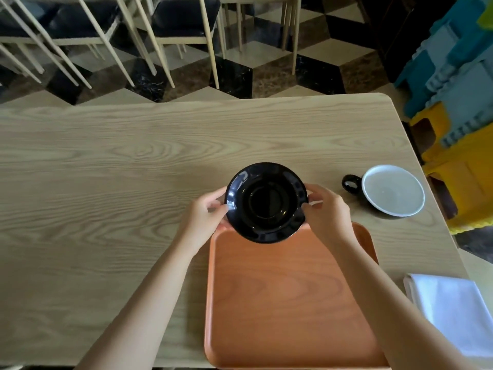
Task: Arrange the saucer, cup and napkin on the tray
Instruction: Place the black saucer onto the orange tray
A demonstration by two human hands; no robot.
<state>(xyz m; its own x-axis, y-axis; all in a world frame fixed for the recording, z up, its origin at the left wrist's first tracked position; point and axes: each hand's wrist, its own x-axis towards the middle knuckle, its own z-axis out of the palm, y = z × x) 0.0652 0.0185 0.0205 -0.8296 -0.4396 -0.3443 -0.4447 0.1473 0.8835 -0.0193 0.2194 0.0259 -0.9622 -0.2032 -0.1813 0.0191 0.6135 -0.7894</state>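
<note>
From the head camera, a black saucer (266, 202) was seen gripped at its rim by both hands. The left hand (204, 217) was closed on the saucer's left edge, with the thumb laid on the rim, and the right hand (326, 209) was pinched on its right edge. The saucer was held face up over the far edge of an orange tray (288, 303), its near part overlapping the tray's far rim and its far part over the bare table (106, 169); whether it touched the tray could not be told. The tray itself was empty and lay on the near right part of the light wooden table. A black cup (392, 190) with a pale inside was set on the table to the right of the saucer, well apart from it, its handle turned to the left. A folded white napkin (450, 311) was placed on the table just beside the tray's right side. Chairs (170, 25) were seen beyond the table on a chequered floor (314, 65).
</note>
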